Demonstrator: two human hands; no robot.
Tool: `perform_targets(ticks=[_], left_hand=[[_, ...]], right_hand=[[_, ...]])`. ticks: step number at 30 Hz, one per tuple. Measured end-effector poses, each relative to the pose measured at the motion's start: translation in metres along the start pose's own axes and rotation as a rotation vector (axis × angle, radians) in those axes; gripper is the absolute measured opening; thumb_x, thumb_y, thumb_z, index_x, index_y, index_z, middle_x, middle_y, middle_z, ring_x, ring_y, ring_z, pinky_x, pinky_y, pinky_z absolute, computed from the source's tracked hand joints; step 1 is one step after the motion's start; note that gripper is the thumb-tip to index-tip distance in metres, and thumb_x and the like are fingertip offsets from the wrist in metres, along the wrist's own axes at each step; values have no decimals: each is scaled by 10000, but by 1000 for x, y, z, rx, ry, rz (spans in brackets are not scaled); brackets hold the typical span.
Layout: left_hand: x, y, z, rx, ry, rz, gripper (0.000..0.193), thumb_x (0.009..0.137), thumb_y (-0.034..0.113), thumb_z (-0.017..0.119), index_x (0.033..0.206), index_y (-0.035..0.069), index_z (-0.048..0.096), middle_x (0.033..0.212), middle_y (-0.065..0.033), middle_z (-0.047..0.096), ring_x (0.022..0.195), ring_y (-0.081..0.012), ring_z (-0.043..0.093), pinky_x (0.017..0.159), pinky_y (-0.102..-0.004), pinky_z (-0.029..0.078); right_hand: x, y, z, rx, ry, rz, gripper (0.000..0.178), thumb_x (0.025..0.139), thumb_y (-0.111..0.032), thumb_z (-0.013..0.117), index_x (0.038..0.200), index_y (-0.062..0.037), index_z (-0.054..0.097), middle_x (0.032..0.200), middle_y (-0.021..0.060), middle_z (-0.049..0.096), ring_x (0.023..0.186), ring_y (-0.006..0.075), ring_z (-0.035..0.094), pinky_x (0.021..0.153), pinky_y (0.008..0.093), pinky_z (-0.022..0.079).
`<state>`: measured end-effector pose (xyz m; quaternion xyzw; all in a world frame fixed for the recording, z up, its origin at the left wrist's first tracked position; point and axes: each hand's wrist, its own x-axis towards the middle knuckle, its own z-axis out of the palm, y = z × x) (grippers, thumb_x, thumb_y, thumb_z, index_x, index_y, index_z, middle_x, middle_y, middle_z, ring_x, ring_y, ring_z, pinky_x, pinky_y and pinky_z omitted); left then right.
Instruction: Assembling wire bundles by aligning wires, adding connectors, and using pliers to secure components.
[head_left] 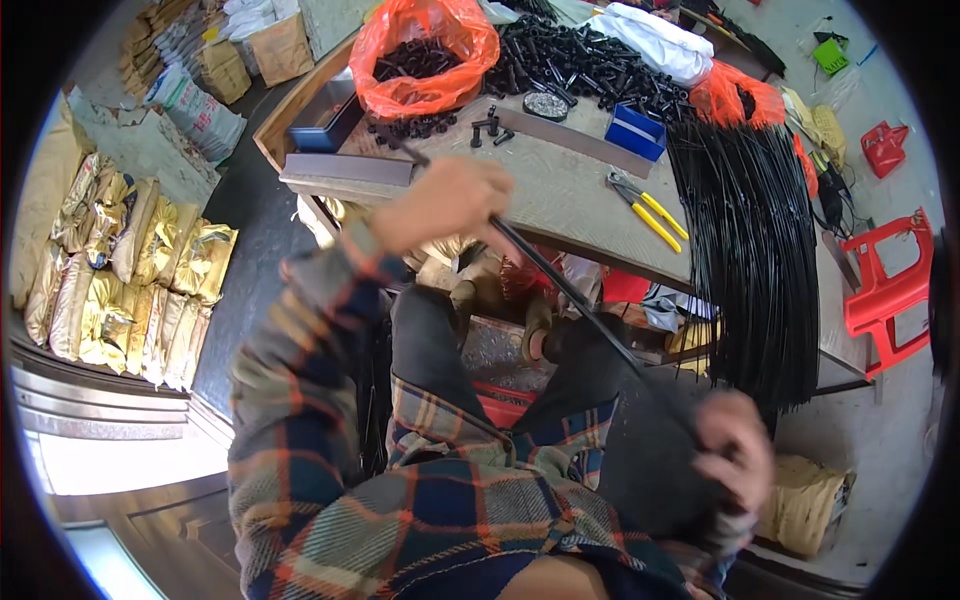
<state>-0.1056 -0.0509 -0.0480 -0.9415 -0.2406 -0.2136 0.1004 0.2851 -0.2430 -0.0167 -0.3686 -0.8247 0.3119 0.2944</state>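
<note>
A long, thin black rod (585, 305) runs slantwise above my lap, from over the table edge down to the lower right. My left hand (450, 203) is closed around its upper part. Out at the lower right, my right hand (735, 450) has its fingers curled at the rod's other end, somewhat smeared by motion. A thick bundle of similar black rods (750, 250) hangs over the table's right side. Near it on the tabletop (570, 200) lie pliers with yellow handles (650, 212). A few small black tubular parts (490, 127) stand or lie beyond my left hand.
An orange-red plastic bag (470, 75) of black parts sits at the back left, next to a heaped black pile (570, 60). Blue boxes (636, 133) and a round tin (545, 106) stand on the table. A red plastic stool (890, 290) is at right; wrapped bundles (130, 260) are stacked left.
</note>
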Motion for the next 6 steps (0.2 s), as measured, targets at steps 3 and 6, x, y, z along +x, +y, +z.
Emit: perform_targets(ticks=[3, 6], left_hand=[[11, -22, 7, 195, -250, 110, 377, 547, 443, 667, 552, 90, 533, 644, -20, 514, 634, -208, 545, 499, -318, 412], [33, -3, 54, 341, -633, 227, 243, 654, 312, 662, 523, 126, 577, 576, -15, 575, 655, -186, 620, 519, -304, 463]], right_hand=[[17, 105, 111, 241, -199, 365, 479, 767, -70, 636, 1213, -50, 462, 1072, 110, 514, 828, 179, 564, 736, 297, 456], [14, 239, 256, 307, -615, 252, 426, 783, -90, 602, 1191, -53, 483, 1124, 183, 534, 1050, 278, 529, 885, 344, 411]])
